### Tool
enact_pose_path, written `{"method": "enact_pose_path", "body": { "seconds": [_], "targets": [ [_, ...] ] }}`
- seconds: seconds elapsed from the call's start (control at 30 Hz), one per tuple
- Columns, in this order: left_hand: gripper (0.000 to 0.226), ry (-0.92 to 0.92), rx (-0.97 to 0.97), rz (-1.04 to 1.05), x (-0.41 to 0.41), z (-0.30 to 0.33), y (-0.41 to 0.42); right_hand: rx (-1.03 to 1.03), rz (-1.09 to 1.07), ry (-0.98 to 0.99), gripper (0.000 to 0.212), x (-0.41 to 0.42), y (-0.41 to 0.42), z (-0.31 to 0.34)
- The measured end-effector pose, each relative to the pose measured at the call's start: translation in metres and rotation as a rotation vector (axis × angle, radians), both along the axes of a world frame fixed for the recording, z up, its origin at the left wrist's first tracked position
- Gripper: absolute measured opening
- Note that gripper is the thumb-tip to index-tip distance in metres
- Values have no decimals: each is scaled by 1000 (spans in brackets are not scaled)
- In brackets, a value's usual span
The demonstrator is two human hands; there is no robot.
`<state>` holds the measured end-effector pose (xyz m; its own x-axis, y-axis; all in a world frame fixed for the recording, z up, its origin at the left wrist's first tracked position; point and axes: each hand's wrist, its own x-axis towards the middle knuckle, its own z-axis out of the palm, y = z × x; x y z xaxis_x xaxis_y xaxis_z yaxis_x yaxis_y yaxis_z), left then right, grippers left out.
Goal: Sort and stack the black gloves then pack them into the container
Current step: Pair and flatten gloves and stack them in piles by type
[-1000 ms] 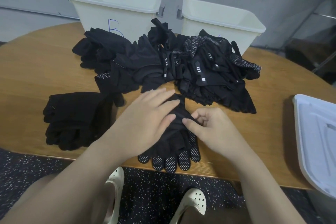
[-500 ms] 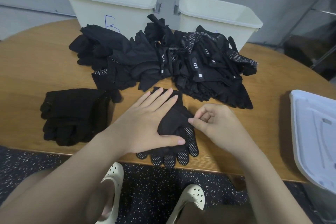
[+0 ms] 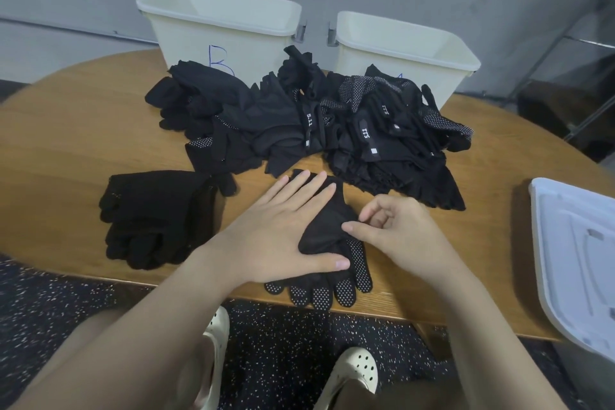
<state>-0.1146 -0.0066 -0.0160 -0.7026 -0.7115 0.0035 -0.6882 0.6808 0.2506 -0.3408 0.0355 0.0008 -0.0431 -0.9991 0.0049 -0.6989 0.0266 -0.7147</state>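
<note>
A small stack of black dotted gloves (image 3: 327, 276) lies at the table's front edge, fingertips hanging over it. My left hand (image 3: 279, 230) presses flat on this stack, fingers straight and spread. My right hand (image 3: 396, 230) sits just right of the stack, fingers curled, thumb touching the glove's edge; whether it pinches fabric I cannot tell. A big loose heap of black gloves (image 3: 316, 123) covers the table's middle. A sorted stack of plain black gloves (image 3: 156, 216) lies at the left. Behind the heap stand two cream bins, one marked B (image 3: 219, 23) and another (image 3: 406, 46) at the right.
A white container lid (image 3: 579, 263) lies at the table's right edge, overhanging it. The wooden table (image 3: 76, 130) is oval. Below the front edge are my knees and white clogs on a speckled floor.
My left hand has slid up and flattened over the glove stack, fingers straighter. My right hand has loosened from the glove's edge and shifted slightly right. The view has tilted down.
</note>
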Motion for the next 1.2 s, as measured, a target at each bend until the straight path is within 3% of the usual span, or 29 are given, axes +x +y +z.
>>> {"method": "enact_pose_path", "body": {
  "seconds": [0.13, 0.27, 0.43, 0.5, 0.6, 0.7, 0.9, 1.2],
  "targets": [
    [85, 32, -131, 27, 13, 12, 1, -85, 40, 4, 20, -6, -7, 13],
    [78, 102, -208, 131, 36, 19, -8, -275, -9, 60, 21, 10, -33, 22],
    [70, 105, -309, 277, 62, 17, -16, -388, 274, 357, 10, 42, -88, 35],
    [68, 100, -318, 302, 68, 17, -18, -428, 356, 477, 23, 56, -109, 38],
    [68, 104, -307, 316, 71, 16, -21, -464, 391, 641, 39, 76, -136, 37],
    [68, 95, -264, 314, 73, 13, -23, -463, 381, 728, 27, 84, -154, 33],
    [51, 164, -229, 352, 76, 4, -33, -505, 280, 515, 14, 87, -159, 47],
    [37, 455, -291, 478, 64, 7, -31, -433, 68, -107, 21, 87, -154, 93]
  ]
}}
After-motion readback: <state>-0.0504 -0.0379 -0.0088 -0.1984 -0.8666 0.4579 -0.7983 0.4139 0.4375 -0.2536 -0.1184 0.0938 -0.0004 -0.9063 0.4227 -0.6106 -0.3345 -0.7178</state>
